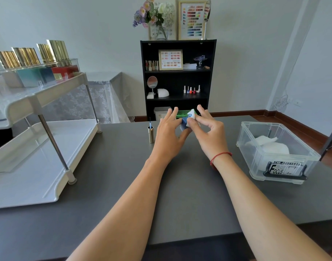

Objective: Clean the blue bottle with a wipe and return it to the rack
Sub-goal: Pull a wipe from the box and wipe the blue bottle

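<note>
The blue bottle (184, 123) is held above the middle of the grey table, mostly hidden between both hands. My left hand (168, 134) grips it from the left, thumb underneath. My right hand (208, 129) pinches a white wipe (192, 115) against the bottle's top right side. The bottle's gold cap with its brush (151, 134) stands upright on the table just left of my left hand. The white two-tier rack (48, 95) stands at the left, with several gold-capped bottles (29, 59) in a clear tray on its upper shelf.
A clear plastic box (278, 153) holding white wipes sits on the table at the right. A black bookshelf (178, 78) with small items stands behind the table. The rack's lower shelf (39, 157) is bare. The table's near edge lies close to me.
</note>
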`<state>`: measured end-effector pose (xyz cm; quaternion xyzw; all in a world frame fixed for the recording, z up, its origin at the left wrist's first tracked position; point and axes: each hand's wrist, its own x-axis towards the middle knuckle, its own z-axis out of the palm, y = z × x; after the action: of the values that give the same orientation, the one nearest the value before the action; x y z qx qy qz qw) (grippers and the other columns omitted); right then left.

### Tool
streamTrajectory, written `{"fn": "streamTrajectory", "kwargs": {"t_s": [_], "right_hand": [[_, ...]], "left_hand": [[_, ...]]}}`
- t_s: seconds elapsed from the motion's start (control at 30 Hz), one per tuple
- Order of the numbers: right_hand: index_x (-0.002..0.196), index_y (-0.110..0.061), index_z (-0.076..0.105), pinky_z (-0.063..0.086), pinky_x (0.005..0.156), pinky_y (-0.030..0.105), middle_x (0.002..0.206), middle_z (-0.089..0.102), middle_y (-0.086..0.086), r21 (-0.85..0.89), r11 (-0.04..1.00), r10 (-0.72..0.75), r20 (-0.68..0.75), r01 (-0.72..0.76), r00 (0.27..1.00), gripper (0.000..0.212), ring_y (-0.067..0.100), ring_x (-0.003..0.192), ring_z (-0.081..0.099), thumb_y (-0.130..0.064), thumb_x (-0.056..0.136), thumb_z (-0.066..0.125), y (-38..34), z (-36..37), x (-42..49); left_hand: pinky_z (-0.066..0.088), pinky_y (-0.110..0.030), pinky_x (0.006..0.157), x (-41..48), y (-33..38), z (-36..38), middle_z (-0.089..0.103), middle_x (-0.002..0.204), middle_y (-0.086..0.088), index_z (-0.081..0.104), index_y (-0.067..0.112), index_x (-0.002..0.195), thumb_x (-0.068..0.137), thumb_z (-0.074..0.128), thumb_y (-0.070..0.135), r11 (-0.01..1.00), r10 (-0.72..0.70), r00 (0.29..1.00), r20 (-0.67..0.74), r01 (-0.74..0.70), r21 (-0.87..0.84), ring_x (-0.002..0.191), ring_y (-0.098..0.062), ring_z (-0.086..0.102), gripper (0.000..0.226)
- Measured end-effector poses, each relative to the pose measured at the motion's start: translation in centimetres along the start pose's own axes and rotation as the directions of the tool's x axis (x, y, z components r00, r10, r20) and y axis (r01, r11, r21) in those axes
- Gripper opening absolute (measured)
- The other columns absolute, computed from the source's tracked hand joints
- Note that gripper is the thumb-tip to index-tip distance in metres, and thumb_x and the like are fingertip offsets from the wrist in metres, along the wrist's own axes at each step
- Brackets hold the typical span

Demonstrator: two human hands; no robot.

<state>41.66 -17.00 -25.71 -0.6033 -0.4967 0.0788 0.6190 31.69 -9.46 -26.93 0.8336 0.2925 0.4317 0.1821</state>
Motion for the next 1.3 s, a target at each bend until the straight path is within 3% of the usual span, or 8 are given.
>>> {"fn": "streamTrajectory", "kwargs": {"t_s": [0.2, 0.4, 0.83, 1.03, 1.23, 1.3], "right_hand": [[0.123, -0.015, 0.062, 0.025, 0.114, 0.034, 0.148, 0.041, -0.008, -0.01, 1.0, 0.008, 0.032, -0.008, 0.999, 0.04, 0.009, 0.143, 0.026, -0.034, 0.088, 0.062, -0.1, 0.1, -0.2], [0.121, -0.013, 0.063, 0.025, 0.118, 0.04, 0.15, 0.039, -0.005, 0.038, 0.999, 0.018, 0.043, -0.02, 0.999, 0.029, 0.009, 0.143, 0.024, -0.014, 0.093, 0.053, 0.0, 0.1, -0.2], [0.117, -0.015, 0.066, 0.027, 0.111, 0.022, 0.146, 0.044, -0.003, 0.031, 0.999, -0.033, -0.039, 0.034, 0.999, 0.028, 0.008, 0.14, 0.031, -0.022, 0.09, 0.061, -0.1, 0.2, -0.2], [0.119, -0.013, 0.065, 0.028, 0.11, 0.025, 0.147, 0.043, 0.0, 0.035, 0.999, -0.013, -0.065, 0.016, 0.998, 0.031, 0.012, 0.14, 0.032, -0.023, 0.09, 0.06, -0.4, 0.6, -0.2], [0.113, -0.007, 0.068, 0.029, 0.109, 0.021, 0.139, 0.053, 0.003, -0.038, 0.997, -0.066, -0.125, 0.061, 0.99, 0.026, 0.013, 0.137, 0.038, -0.017, 0.09, 0.062, -0.1, 0.8, -0.1], [0.113, -0.006, 0.067, 0.031, 0.113, 0.028, 0.139, 0.053, 0.004, -0.03, 0.998, -0.067, -0.14, 0.063, 0.988, 0.026, 0.015, 0.138, 0.038, -0.015, 0.09, 0.061, 0.0, 0.9, -0.1]], "left_hand": [[0.011, -0.042, 0.118, -0.3, 0.0, -0.2, 0.03, 0.154, -0.007, 0.065, 0.016, 0.116, 0.09, 0.061, 0.026, 1.0, 0.005, 1.0, -0.001, -0.005, -0.002, 0.147, -0.019, 0.012, 0.028], [0.009, -0.042, 0.118, -0.2, -0.3, -0.1, 0.029, 0.154, -0.007, 0.067, 0.013, 0.106, 0.088, 0.062, 0.032, 0.999, 0.0, 1.0, 0.001, 0.0, 0.034, 0.147, -0.02, 0.012, 0.026], [0.017, -0.046, 0.119, -0.1, 0.2, -0.1, 0.024, 0.156, -0.008, 0.065, 0.015, 0.115, 0.09, 0.061, 0.029, 0.995, 0.032, 0.999, -0.032, -0.029, 0.096, 0.147, -0.024, 0.011, 0.029], [0.018, -0.043, 0.117, -0.3, 0.3, 0.0, 0.023, 0.157, -0.007, 0.062, 0.021, 0.123, 0.09, 0.061, 0.028, 0.994, 0.058, 0.997, -0.047, -0.054, 0.091, 0.148, -0.022, 0.01, 0.033], [0.026, -0.047, 0.115, -0.2, 0.0, 0.1, 0.029, 0.154, -0.008, 0.067, 0.014, 0.107, 0.089, 0.061, 0.036, 0.991, 0.016, 0.998, -0.066, -0.007, 0.133, 0.146, -0.025, 0.016, 0.029], [0.027, -0.046, 0.115, -0.1, 0.0, 0.1, 0.029, 0.154, -0.008, 0.067, 0.013, 0.104, 0.088, 0.062, 0.036, 0.993, 0.001, 0.998, -0.07, 0.008, 0.119, 0.146, -0.024, 0.016, 0.028]]}}
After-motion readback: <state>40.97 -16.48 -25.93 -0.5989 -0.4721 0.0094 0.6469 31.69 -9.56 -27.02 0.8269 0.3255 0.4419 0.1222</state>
